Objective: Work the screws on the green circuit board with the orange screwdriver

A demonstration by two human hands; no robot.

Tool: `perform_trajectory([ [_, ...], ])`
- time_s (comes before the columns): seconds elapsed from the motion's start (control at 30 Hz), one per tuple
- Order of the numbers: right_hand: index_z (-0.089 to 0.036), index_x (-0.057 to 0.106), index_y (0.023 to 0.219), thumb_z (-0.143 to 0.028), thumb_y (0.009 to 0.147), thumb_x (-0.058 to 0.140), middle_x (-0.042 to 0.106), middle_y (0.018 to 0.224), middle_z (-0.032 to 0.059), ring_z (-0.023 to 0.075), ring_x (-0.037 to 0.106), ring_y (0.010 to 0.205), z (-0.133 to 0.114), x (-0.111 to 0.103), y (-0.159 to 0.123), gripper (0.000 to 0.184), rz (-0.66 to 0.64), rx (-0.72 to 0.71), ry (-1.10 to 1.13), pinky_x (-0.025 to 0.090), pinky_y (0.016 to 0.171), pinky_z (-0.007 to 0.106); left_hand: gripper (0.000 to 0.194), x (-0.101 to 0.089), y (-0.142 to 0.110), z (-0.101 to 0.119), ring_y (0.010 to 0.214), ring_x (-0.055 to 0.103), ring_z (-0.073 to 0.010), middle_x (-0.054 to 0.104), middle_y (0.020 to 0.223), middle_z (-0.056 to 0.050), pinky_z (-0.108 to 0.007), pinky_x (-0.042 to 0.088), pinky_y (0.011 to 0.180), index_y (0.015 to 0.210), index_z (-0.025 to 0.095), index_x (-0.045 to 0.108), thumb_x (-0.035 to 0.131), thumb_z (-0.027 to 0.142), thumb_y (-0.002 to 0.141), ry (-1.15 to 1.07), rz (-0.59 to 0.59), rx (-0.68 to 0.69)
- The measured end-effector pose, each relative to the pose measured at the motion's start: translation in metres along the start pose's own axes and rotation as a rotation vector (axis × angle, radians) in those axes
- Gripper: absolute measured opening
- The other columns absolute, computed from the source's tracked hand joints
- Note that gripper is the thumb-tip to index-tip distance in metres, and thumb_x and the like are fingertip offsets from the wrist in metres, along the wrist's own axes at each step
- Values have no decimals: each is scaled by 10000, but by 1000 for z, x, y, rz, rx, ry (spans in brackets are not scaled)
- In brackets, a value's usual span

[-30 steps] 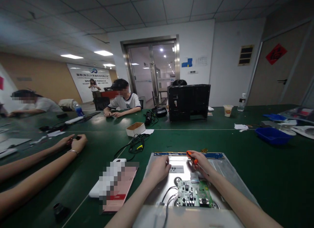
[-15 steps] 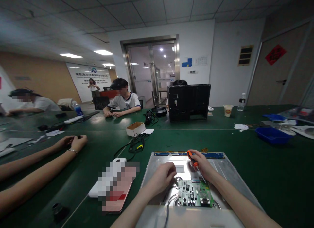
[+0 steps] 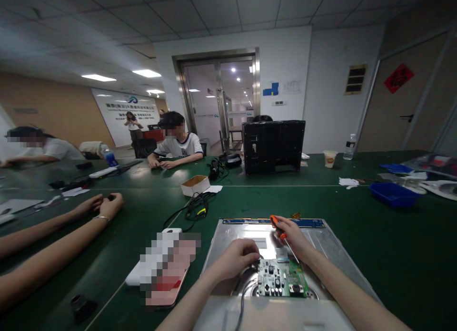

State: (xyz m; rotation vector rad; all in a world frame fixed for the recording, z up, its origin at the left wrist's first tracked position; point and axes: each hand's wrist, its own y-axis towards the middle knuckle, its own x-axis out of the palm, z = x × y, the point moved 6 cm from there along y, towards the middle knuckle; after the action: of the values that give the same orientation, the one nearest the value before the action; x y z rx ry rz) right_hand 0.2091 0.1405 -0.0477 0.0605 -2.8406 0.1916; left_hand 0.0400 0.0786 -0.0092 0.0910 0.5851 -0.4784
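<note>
Gripping an orange-and-black-handled screwdriver with a thin metal shaft (image 3: 283,236), the person's right hand (image 3: 293,235) is closed around it at twelve o'clock from the green rectangular circuit board (image 3: 283,279), shaft slanting toward five. The left hand (image 3: 239,258) curls at the board's ten o'clock corner, covering part of the silver metal panel (image 3: 321,238) beneath; whether its fingers pinch anything cannot be told. A dark grey cable (image 3: 242,305) runs at eight o'clock; a blue plastic tray (image 3: 394,195) sits at two.
</note>
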Motion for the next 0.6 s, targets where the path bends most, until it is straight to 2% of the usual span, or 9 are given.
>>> perform_trajectory([
  [0.17, -194, 564, 969, -318, 606, 716, 531, 570, -57, 83, 473, 424, 3, 0, 1, 413, 3, 13, 20, 339, 390, 170, 142, -1, 0, 2, 742, 588, -166, 666, 762, -12, -245, 447, 683, 806, 146, 687, 573, 230, 795, 0, -17, -2],
  [0.37, -191, 545, 1000, -330, 609, 712, 515, 548, -63, 101, 499, 421, 4, 1, 1, 447, -8, 24, 38, 335, 379, 170, 147, -2, 0, 4, 800, 589, -176, 673, 826, -26, -251, 443, 727, 802, 159, 717, 582, 215, 791, 119, 66, 21],
  [0.47, -187, 540, 1020, -327, 618, 712, 531, 554, -56, 105, 509, 418, 4, 1, 1, 459, 0, 19, 51, 325, 368, 169, 154, 2, 0, 4, 790, 578, -177, 668, 807, -23, -253, 433, 725, 812, 168, 729, 582, 210, 794, 186, 52, 20],
  [0.6, -204, 508, 1017, -322, 622, 721, 563, 570, -47, 128, 558, 450, 5, -1, 3, 464, 40, -1, 79, 366, 382, 184, 148, 4, -3, 8, 747, 567, -167, 670, 825, -20, -245, 423, 688, 826, 174, 726, 584, 205, 797, 220, 27, 6],
])
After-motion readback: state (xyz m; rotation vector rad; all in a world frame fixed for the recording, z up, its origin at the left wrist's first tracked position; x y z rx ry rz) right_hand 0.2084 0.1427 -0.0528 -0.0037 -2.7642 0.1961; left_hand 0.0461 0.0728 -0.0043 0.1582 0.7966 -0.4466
